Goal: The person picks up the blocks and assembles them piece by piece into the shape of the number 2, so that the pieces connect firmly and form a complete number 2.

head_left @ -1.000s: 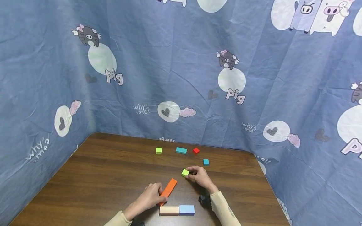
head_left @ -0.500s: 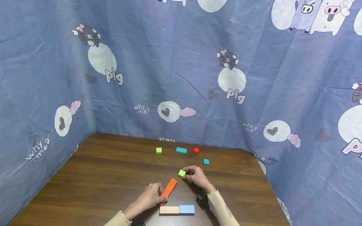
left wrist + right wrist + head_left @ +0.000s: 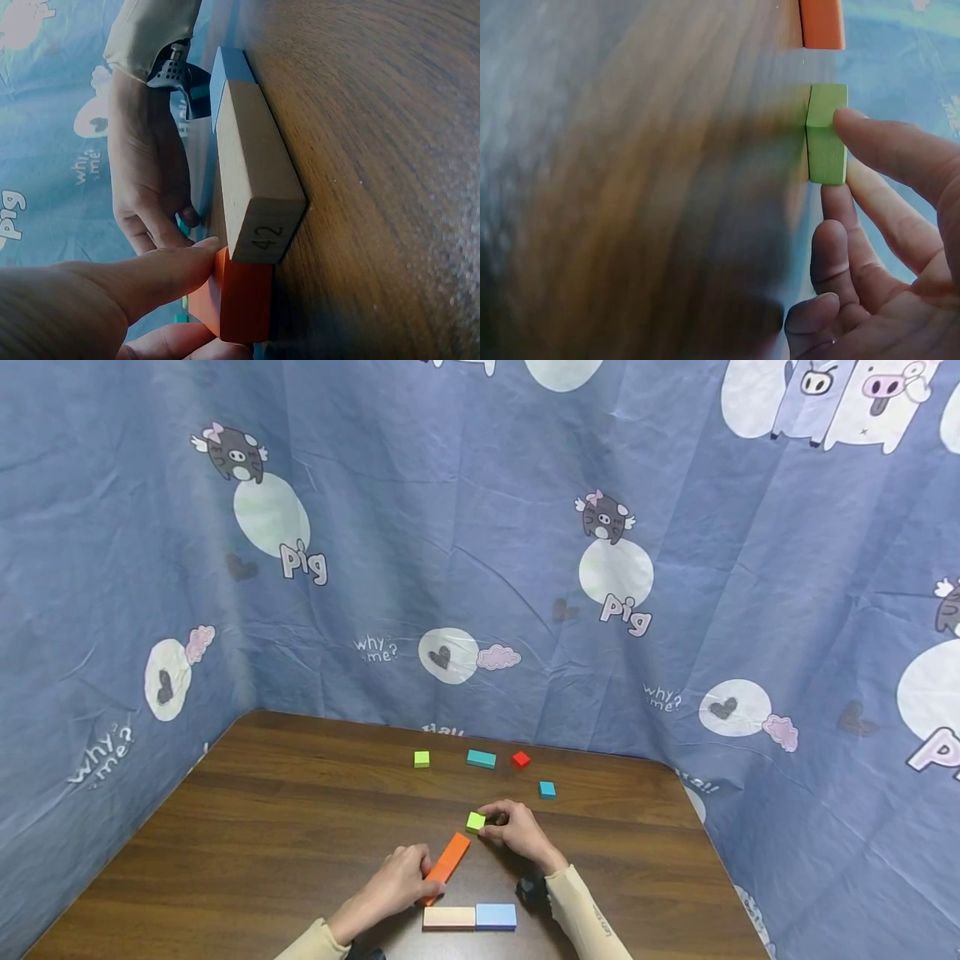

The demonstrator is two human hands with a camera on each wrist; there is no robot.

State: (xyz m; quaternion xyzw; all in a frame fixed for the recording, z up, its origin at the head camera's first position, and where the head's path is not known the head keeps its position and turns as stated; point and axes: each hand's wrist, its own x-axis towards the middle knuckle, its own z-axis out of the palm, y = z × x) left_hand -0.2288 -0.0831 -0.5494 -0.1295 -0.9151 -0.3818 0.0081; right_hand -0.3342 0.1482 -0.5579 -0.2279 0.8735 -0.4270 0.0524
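Observation:
My left hand grips the near end of a long orange block, which lies slantwise on the table. In the left wrist view its thumb and fingers are on either side of the orange block. With thumb and fingertips, my right hand pinches a small lime-green block just beyond the orange block's far end. The right wrist view shows a narrow gap between this green block and the orange one. Nearer to me, a pale wooden block and a light-blue block lie end to end.
Along the back of the table stand another lime-green block, a teal block and a red block. A small blue block lies beyond my right hand. Patterned blue cloth hangs behind the table.
My right hand has slid the green block leftward, up close to the far end of the orange block. The left hand and the orange block have stayed in place.

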